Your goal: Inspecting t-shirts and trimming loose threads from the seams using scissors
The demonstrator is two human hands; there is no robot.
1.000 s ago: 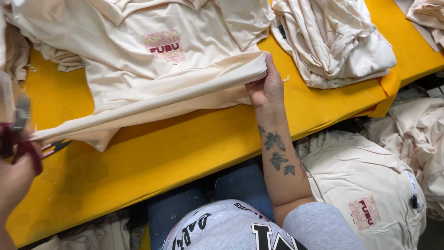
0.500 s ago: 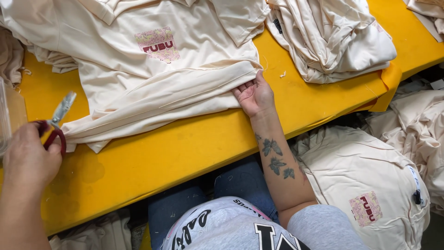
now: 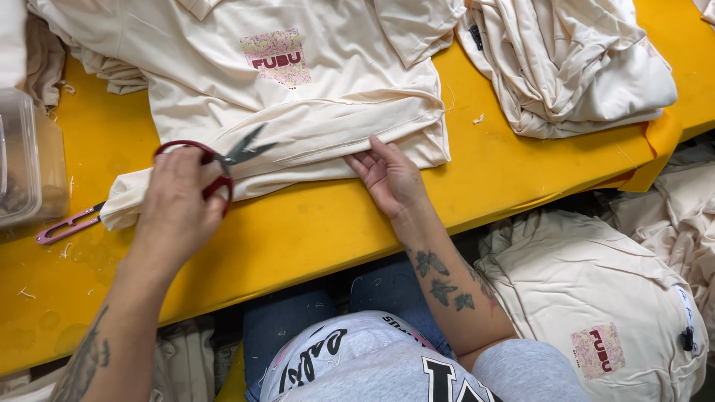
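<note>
On and around one yellow table (image 3: pixel 313 223) lie one spread cream T-shirt (image 3: pixel 298 97), one heap of cream garments (image 3: pixel 566 67), one pair of red-handled scissors (image 3: pixel 223 160), one pink thread snipper (image 3: pixel 67 225), one clear plastic container (image 3: pixel 22 164), and two hands.
</note>
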